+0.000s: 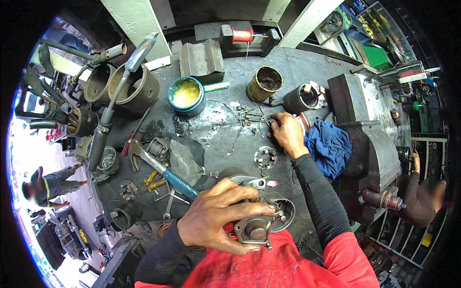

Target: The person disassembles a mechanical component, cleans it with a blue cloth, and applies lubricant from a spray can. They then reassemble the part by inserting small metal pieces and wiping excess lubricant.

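Close to my body, my left hand (221, 216) is wrapped round a metal motor part (257, 230) with a round domed end and small bolts at its edge. A hollow cylindrical metal housing (286, 216) shows just behind that part. My right hand (289, 135) reaches over the bench, palm down, with fingers bent together at a group of small bolts (254, 116). What its fingertips pinch, if anything, is too small to make out. A crumpled blue cloth (327, 148) lies beside my right wrist. Left of that wrist is a round slotted metal piece (265, 157).
A blue-handled hammer (180, 184), yellow-handled pliers (156, 180) and a wrench (168, 207) lie left. Behind stand a grease tub (186, 96), a can of dark grease (265, 84) and a spool of red wire (242, 35). A heavy vise (367, 149) is at right. Two other people are farther off.
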`<state>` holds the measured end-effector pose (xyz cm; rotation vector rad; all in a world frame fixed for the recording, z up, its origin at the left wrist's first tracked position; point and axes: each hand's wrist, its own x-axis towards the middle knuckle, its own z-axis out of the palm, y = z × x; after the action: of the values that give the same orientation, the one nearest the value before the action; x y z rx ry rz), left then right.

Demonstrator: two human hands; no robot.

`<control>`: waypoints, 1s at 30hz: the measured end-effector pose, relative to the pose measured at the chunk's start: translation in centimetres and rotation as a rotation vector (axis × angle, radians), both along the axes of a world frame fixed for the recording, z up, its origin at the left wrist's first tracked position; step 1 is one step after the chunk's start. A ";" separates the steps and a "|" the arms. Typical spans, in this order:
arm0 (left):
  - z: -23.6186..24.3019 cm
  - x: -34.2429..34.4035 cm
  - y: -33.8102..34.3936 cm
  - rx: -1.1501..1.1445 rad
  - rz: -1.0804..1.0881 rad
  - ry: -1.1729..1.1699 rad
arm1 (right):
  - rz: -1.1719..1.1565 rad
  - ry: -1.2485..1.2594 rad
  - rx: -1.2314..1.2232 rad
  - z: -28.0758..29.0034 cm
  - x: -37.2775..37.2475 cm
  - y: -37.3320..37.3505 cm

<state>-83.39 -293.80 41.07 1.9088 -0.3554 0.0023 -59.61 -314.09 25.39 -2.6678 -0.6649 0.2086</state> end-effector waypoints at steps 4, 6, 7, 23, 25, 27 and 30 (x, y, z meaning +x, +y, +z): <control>-0.1 -0.2 0.0 0.007 0.006 0.008 | 0.003 0.081 -0.044 1.0 0.4 0.4; -0.2 -0.2 0.0 0.016 0.002 0.006 | 0.002 0.098 -0.065 1.4 0.7 0.7; -0.3 -0.2 0.0 0.013 0.001 0.003 | -0.007 0.113 -0.072 1.5 0.8 0.8; -0.7 -0.1 0.0 -0.049 0.014 -0.069 | -0.225 0.111 0.527 1.5 -0.2 -0.3; -0.7 -0.1 -0.1 -0.055 0.024 -0.091 | -0.236 0.418 0.950 2.3 -1.2 -1.2; -0.6 0.0 -0.2 -0.060 0.026 -0.112 | -0.325 0.757 1.158 3.4 -2.5 -2.4; -0.5 0.0 -0.2 -0.058 0.027 -0.127 | -0.317 1.030 1.399 4.9 -4.5 -4.4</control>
<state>-83.38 -294.01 40.58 1.8601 -0.4104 0.1513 -64.14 -318.47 30.32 -1.0339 0.0467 0.6471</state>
